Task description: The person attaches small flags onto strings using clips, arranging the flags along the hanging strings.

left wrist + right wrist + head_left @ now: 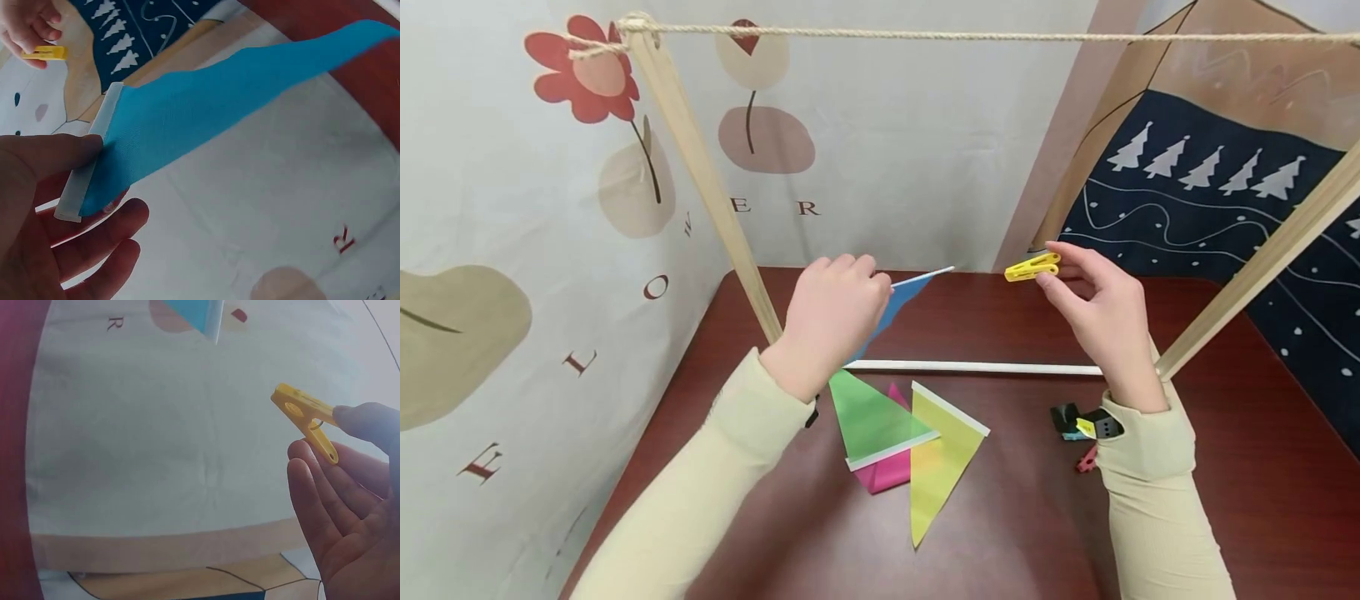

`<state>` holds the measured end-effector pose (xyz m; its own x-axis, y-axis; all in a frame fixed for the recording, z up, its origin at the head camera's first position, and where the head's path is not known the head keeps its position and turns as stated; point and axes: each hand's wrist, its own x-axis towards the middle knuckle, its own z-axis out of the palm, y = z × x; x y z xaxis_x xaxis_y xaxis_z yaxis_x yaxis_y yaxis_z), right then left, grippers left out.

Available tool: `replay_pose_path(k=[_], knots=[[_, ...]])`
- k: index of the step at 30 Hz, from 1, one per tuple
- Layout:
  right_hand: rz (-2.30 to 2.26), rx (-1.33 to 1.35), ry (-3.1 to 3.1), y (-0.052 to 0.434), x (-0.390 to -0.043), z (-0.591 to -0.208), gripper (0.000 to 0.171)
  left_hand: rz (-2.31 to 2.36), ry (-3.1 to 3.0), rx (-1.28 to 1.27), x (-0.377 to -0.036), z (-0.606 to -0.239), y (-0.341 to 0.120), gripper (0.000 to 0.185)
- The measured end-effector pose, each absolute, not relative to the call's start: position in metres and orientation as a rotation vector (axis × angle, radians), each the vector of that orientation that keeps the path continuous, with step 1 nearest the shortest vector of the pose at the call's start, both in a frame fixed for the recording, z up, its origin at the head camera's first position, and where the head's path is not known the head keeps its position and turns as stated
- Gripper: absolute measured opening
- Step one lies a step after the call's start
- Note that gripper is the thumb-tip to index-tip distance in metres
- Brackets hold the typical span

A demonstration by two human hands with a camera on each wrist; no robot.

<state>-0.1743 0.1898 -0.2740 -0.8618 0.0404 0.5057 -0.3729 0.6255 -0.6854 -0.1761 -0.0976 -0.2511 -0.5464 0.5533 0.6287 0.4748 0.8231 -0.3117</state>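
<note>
The left hand (827, 321) is raised above the far left part of the table (1225, 467), pinching the white-taped edge of a blue pennant (898, 304) between thumb and fingers — the left wrist view shows the thumb pressed on the tape while the other fingers lie loosely curled below it. The blue cloth hangs down and away from that grip, clear of the table.

The right hand (1101, 312) is lifted at about the same height, to the right, pinching a yellow clothespin (1032, 267) by its tail end; the clip's nose points left toward the pennant, and the two are near but apart. In the right wrist view the remaining fingers stay straight and relaxed under the pin.

Below the hands, on the dark red table, lie a green pennant (868, 417), a yellow pennant (936, 467) overlapping it, and a pink pennant (887, 471) mostly covered by both. A white rod (977, 367) lies across the table just beyond them. A few more clips (1078, 425) sit beside the right wrist.

Overhead, a rope (962, 35) runs left to right, tied to a slanted wooden post (700, 167) at the left — a second post (1262, 267) leans at the right.
</note>
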Motion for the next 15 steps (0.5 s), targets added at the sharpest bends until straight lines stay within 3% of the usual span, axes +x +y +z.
replay_pose_path(k=[15], knots=[[0.995,0.442,-2.461,0.182,-0.180,-0.249,0.039,0.145,-2.253,-0.771,-0.184,-0.234,-0.109,0.020]])
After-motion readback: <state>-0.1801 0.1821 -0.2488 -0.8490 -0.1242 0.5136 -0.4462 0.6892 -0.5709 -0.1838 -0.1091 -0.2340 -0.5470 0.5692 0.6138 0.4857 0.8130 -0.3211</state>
